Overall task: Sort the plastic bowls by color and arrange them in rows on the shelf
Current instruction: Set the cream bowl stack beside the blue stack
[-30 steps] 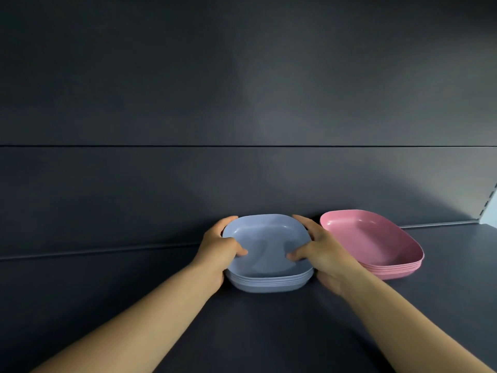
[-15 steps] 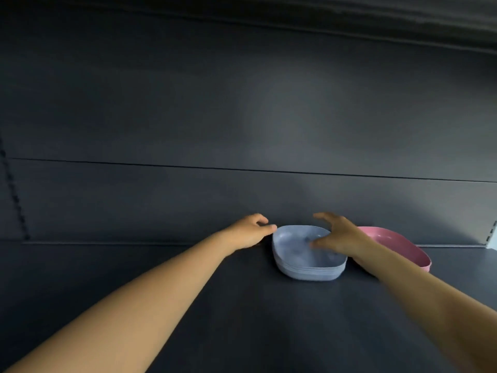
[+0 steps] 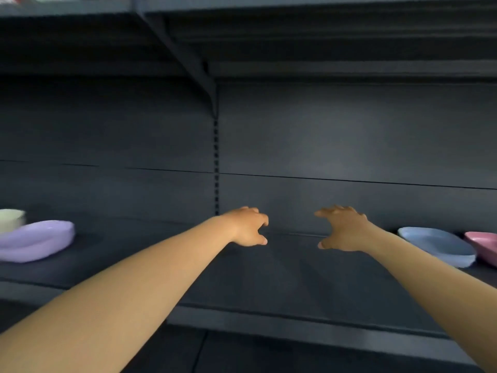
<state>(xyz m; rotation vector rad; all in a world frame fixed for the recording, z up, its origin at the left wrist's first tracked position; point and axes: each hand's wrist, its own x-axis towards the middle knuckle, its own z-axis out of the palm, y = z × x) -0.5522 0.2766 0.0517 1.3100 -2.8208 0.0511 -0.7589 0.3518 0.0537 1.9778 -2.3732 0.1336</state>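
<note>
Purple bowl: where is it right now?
Head view, far left on the shelf: the purple bowl sits beside a pale green item at the frame edge, well left of the left hand.

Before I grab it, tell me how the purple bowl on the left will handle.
The purple bowl looks like thin moulded plastic, so probably light and stiff. Its glossy surface may be slippery. Being shallow and wide, it should slide on the shelf rather than tip.

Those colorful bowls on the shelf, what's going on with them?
A person is sorting them by color. Right now both hands, left hand and right hand, are empty over the dark shelf. The blue bowls and pink bowls sit at right; the purple bowls wait at left.
</note>
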